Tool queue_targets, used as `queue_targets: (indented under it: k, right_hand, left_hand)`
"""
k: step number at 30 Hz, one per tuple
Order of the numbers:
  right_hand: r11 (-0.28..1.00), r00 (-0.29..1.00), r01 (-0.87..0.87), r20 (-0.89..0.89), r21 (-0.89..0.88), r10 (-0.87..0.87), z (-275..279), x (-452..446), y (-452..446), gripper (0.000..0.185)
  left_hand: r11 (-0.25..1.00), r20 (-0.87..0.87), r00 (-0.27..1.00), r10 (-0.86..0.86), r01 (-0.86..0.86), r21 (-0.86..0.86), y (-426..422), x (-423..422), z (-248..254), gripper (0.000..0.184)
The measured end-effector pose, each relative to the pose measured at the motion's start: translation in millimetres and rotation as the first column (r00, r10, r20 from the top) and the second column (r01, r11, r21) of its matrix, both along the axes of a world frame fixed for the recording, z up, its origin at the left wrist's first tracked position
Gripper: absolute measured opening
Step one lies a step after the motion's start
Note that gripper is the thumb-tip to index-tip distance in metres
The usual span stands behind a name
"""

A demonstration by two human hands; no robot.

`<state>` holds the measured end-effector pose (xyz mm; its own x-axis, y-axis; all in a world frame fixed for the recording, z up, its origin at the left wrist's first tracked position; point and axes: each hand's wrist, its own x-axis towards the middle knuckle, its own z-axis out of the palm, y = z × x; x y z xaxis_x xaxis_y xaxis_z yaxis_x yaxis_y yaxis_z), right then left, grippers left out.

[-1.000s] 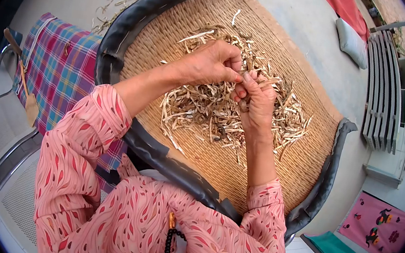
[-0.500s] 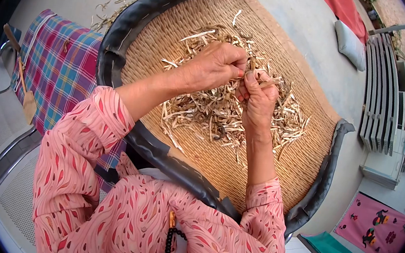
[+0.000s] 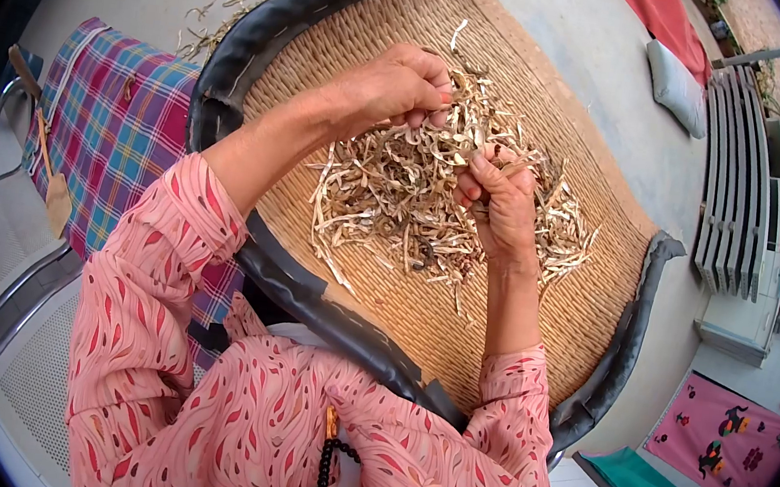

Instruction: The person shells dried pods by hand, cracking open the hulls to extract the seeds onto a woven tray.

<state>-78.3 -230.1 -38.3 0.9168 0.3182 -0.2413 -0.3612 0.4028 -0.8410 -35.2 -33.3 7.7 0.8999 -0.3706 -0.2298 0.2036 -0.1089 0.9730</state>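
Observation:
My right hand is closed, thumb pressed on the fingers, with dried bean pods sticking out of the grip. Up and to the left of it, my left hand is curled into a pinch. What it holds, if anything, is too small to make out. Below both hands lies a heap of dry, split, curled pods and husks. The heap rests on a woven tray with a black wrapped rim.
Metal chairs stand at the left, with a plaid cloth and a wooden-handled paddle. Loose husks lie on the floor beyond the tray. At the right are stacked grey slats, a cushion and a pink printed cloth.
My left hand has moved up and left, away from my right hand. My right hand has shifted slightly down and still grips pods.

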Motion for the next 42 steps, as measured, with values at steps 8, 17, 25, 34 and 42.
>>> queue_targets:
  k: [8,17,25,34,42]
  right_hand:
    - [0.999,0.999,0.043,0.013,0.019,-0.044,0.4,-1.3,7.4,0.012]
    - [0.985,0.985,0.169,0.044,-0.033,-0.168,5.2,-2.0,18.2,0.007]
    - [0.945,0.946,0.307,0.15,-0.114,-0.289,-4.4,-3.7,22.6,0.01]
    - [0.963,0.96,0.255,0.146,-0.089,-0.24,1.7,-1.1,29.8,0.009]
    - [0.986,0.988,0.15,0.024,0.073,-0.152,32.6,95.4,39.2,0.009]
  left_hand:
    - [0.994,0.061,0.995,-0.084,0.079,0.08,-2.3,-1.0,-6.3,0.014]
    - [0.982,0.027,0.982,-0.185,0.184,0.048,-6.8,-7.0,-9.6,0.016]
    - [0.996,-0.054,0.995,-0.089,0.091,0.024,-9.5,-7.1,-9.0,0.013]
    - [0.997,0.087,0.994,-0.071,0.069,0.029,-20.4,-14.3,-14.0,0.002]
    - [0.834,-0.186,0.842,0.507,-0.533,-0.141,14.7,10.5,-2.4,0.011]
